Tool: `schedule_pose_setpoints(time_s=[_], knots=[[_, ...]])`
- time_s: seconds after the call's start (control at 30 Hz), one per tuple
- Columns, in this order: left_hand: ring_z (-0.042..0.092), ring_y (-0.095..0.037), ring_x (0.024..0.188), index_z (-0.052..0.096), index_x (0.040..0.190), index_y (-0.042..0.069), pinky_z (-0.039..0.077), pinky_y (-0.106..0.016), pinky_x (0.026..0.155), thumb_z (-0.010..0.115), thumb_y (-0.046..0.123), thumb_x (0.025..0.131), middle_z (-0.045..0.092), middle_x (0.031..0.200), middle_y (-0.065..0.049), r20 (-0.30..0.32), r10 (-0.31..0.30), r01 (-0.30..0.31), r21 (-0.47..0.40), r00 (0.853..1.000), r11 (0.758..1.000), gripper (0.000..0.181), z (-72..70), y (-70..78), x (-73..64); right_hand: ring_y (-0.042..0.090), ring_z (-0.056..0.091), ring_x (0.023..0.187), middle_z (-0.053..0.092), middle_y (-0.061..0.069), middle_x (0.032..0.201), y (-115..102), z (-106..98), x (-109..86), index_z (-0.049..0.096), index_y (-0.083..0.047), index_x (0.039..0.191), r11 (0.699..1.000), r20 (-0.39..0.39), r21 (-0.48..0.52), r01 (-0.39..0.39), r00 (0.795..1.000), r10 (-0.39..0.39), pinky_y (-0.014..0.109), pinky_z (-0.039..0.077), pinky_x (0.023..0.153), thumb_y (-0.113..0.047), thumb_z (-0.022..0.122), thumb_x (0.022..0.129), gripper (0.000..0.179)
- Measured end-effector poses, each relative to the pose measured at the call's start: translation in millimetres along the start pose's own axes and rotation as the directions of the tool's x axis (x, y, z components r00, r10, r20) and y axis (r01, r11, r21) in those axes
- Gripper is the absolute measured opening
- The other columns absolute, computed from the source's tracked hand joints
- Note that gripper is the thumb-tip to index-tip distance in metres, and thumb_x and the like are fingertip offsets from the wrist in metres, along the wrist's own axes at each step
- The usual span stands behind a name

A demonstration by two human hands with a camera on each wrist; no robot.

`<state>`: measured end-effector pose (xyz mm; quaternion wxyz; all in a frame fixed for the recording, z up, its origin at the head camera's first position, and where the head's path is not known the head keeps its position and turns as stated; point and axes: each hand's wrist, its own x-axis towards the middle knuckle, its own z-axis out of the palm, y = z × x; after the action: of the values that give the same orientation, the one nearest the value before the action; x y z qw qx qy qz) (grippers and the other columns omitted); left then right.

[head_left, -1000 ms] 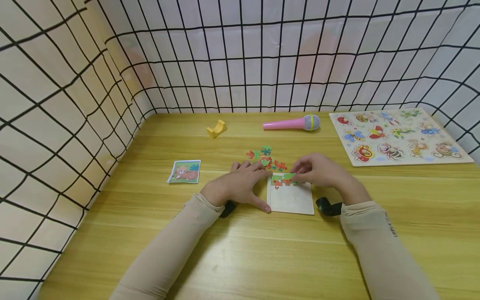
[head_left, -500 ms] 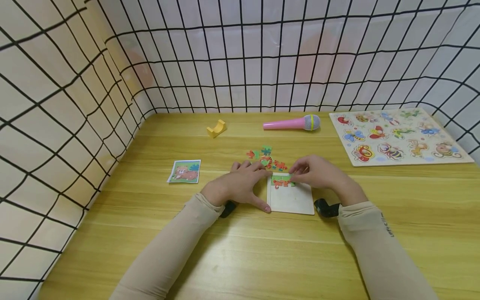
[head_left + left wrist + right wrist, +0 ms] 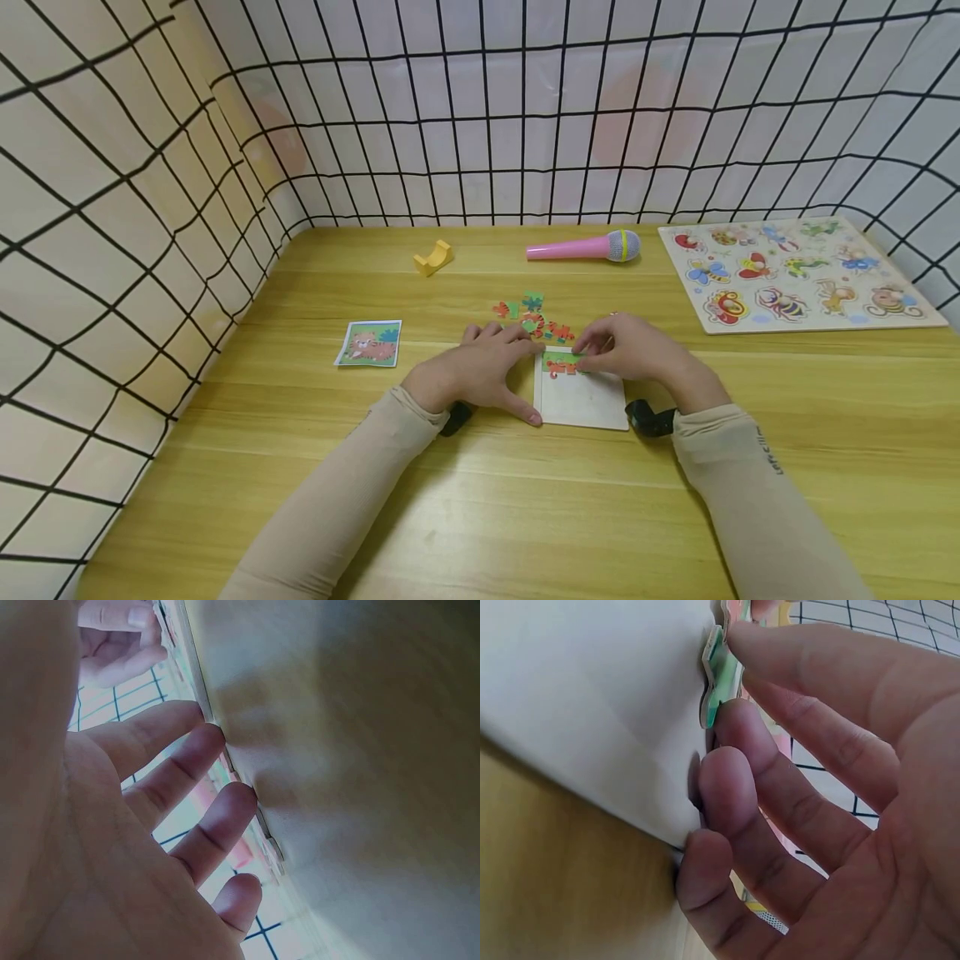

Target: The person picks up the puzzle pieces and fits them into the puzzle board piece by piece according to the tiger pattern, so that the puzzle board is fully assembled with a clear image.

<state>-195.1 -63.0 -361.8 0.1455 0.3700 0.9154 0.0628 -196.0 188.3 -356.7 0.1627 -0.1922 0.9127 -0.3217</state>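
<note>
A square white puzzle board (image 3: 581,407) lies on the table. A few joined puzzle pieces (image 3: 557,362), green and orange, run along its top edge. My left hand (image 3: 486,367) rests spread at the board's left side, thumb at the lower left corner and fingertips near the upper left corner. At the top right of the board, my right hand (image 3: 633,348) pinches a green-edged puzzle piece (image 3: 721,675) between thumb and fingers. That piece lies close over the board, partly hidden by the fingers. Several loose jigsaw pieces (image 3: 532,323) lie just beyond the board.
A picture card (image 3: 371,343) with a pink animal lies at left. Farther back are a yellow curved block (image 3: 433,257) and a pink toy microphone (image 3: 585,247). A large insect-picture board (image 3: 795,275) lies at back right. Black netting (image 3: 487,117) borders the table.
My right hand has slid slightly left along the board's top edge, bringing the pinched puzzle piece toward the joined ones. The left hand has stayed put.
</note>
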Motion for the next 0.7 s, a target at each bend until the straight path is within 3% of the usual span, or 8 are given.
schedule_pose_setpoints(time_s=[0.7], knots=[[0.036,-0.022,0.122,0.042,0.154,0.024,0.026,-0.045,0.099,0.067,0.082,0.071,0.041,0.143,0.004,0.003,0.004,-0.004,0.001,1.000,1.000,0.104,0.6,-1.3,0.4,0.020,0.052,0.075,0.059,0.004,0.083,-4.1,4.3,0.7,0.074,-0.008,0.100,0.999,-0.010,-0.016,-0.036,0.999,0.036,0.034,0.042,0.066,-0.014,0.076,0.090,0.011]])
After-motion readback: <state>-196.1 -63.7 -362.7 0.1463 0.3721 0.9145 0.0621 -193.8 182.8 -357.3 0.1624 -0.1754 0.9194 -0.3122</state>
